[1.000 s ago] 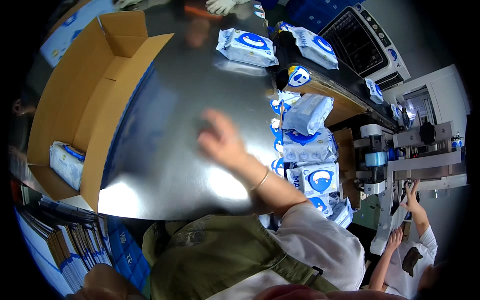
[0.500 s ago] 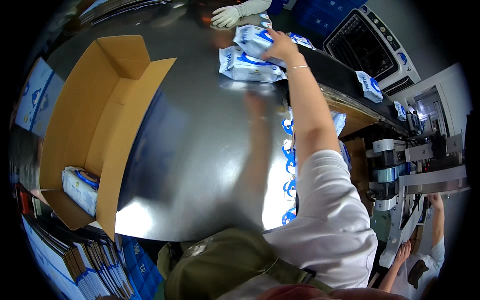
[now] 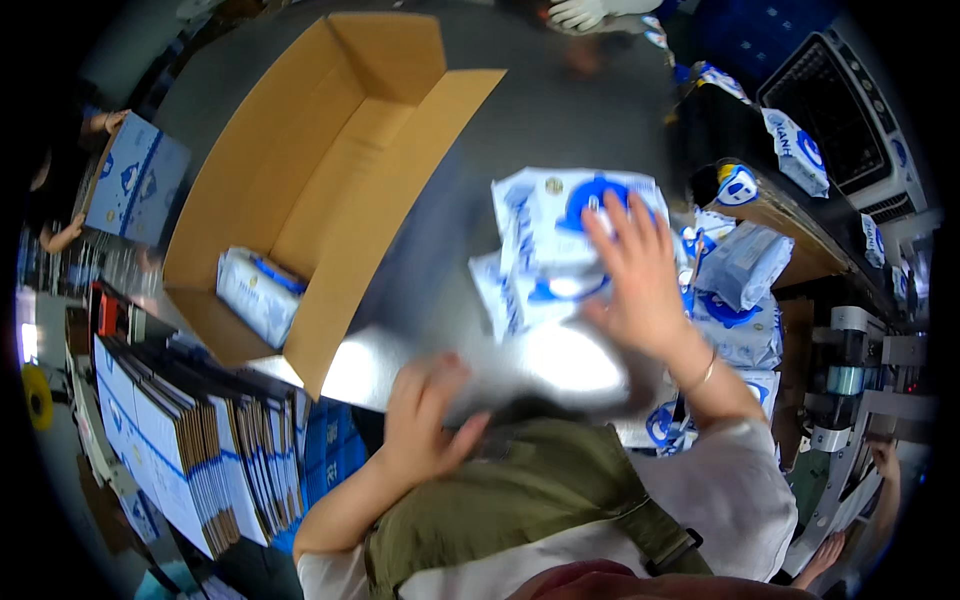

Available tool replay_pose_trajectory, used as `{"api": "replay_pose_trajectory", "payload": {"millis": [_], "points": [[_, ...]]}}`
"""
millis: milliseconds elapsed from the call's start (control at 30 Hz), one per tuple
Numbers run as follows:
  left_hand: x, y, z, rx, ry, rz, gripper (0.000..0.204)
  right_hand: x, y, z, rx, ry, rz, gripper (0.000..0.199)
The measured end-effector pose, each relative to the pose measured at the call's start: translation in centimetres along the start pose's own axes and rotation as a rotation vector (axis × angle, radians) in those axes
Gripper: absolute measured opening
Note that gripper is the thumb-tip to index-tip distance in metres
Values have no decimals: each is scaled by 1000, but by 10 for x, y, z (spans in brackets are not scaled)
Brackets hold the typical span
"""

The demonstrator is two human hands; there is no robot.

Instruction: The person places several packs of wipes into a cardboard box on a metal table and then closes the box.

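Note:
Two white-and-blue soft packs of wipes lie overlapped on the metal table in front of me. My right hand (image 3: 640, 275) reaches over the right end of the upper pack of wipes (image 3: 535, 220), fingers spread across its top and thumb at the near side. The lower pack of wipes (image 3: 487, 285) sticks out beneath it on the left. Close to the table's near edge, my left hand (image 3: 425, 415) is empty, its fingers apart and slightly blurred. Left of the packs, an open cardboard box (image 3: 300, 180) holds a pack of wipes (image 3: 262, 295) at its near end.
More packs (image 3: 745, 265) are piled at the right, beside a conveyor (image 3: 735, 125) carrying packs. Flattened cartons (image 3: 190, 450) stand at lower left. A gloved hand (image 3: 578, 12) rests at the far edge; another person holds a printed box (image 3: 138, 180) at left.
My right hand has brought the two packs from the far conveyor side nearer to me. My left hand has come into view. The view has shifted, moving the cardboard box rightward in the picture.

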State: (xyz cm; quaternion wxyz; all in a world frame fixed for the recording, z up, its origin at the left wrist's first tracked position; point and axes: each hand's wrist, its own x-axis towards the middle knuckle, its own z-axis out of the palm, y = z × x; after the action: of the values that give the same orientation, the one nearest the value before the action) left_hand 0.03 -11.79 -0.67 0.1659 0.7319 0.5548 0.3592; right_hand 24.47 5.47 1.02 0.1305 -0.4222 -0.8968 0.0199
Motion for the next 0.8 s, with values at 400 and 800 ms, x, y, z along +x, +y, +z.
{"api": "replay_pose_trajectory", "payload": {"millis": [400,800], "points": [[58,-41,11,69,136,-331,90,112,-20,23,296,-521,32,89],[66,-25,2,460,-333,10,128,100,5,55,820,-736,-99,92]]}}
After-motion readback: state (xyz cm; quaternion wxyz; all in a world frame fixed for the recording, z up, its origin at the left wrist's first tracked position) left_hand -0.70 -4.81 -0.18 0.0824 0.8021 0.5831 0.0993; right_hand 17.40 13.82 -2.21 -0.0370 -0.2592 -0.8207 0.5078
